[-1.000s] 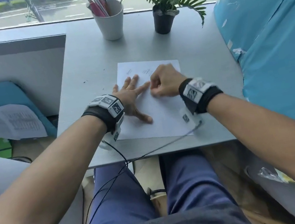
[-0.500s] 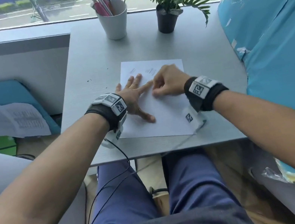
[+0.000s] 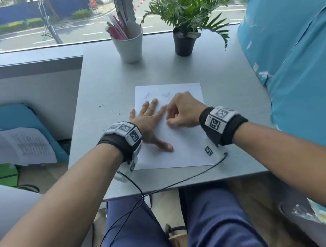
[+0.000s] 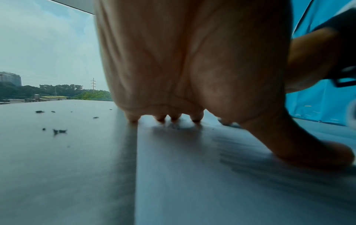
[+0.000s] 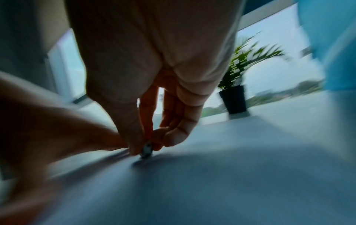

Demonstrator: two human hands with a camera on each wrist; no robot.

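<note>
A white sheet of paper [image 3: 184,141] lies on the grey desk [image 3: 231,111]. My left hand [image 3: 148,117] lies flat on the sheet's left part with fingers spread, pressing it down; the left wrist view shows the palm [image 4: 183,60] arched over the paper [image 4: 192,182]. Just to its right, my right hand [image 3: 181,109] is curled with its fingertips down on the sheet. In the blurred right wrist view, its thumb and forefinger pinch a small dark-grey object [image 5: 146,150] against the paper. What the object is cannot be made out.
A white cup of pens [image 3: 128,44] and a potted plant [image 3: 184,41] stand at the desk's far edge by the window. Blue fabric [image 3: 312,75] borders the right side. Dark specks [image 3: 101,106] lie left of the sheet. A black cable [image 3: 168,185] crosses the near edge.
The head view has tilted up a little, so the window shows more. Both hands keep their places on the sheet.
</note>
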